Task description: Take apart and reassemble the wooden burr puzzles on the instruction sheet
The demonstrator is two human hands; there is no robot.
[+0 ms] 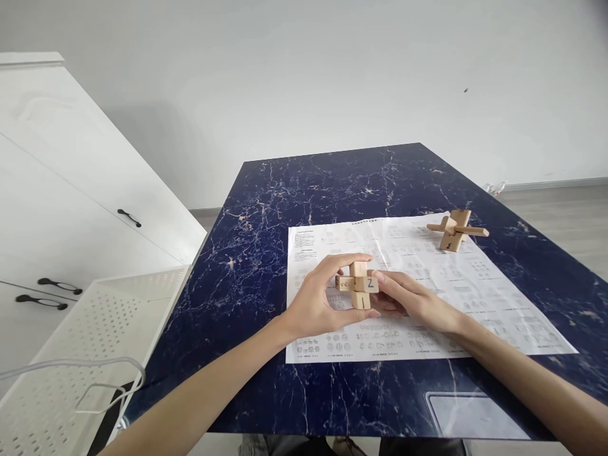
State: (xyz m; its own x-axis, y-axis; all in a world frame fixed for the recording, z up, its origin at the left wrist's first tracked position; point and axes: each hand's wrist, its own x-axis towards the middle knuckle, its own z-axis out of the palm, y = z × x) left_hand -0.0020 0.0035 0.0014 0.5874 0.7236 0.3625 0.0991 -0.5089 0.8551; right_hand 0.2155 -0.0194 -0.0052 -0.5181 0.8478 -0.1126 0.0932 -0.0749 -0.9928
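1. Bare forearms point(204, 386) reach in from the two bottom corners.
2. Between the hands is a small wooden interlocking puzzle point(360, 286), cross-shaped from this side, its right block marked "2" and its lower block "1".
3. Left hand point(313, 301) grips the puzzle top and bottom, a finger above, thumb below.
4. Right hand point(418, 301) holds the puzzle's right side, thumb against the "2" block, other fingers partly hidden.
5. Beneath lies a creased white printed sheet point(527, 339) with rows of faint diagrams.
6. Near its far right corner rests a second wooden puzzle point(455, 231) of crossing pieces.
7. Under everything, a navy marble-patterned table point(223, 259).
8. At left stand a white cabinet point(71, 158) and a perforated white cart point(102, 316).
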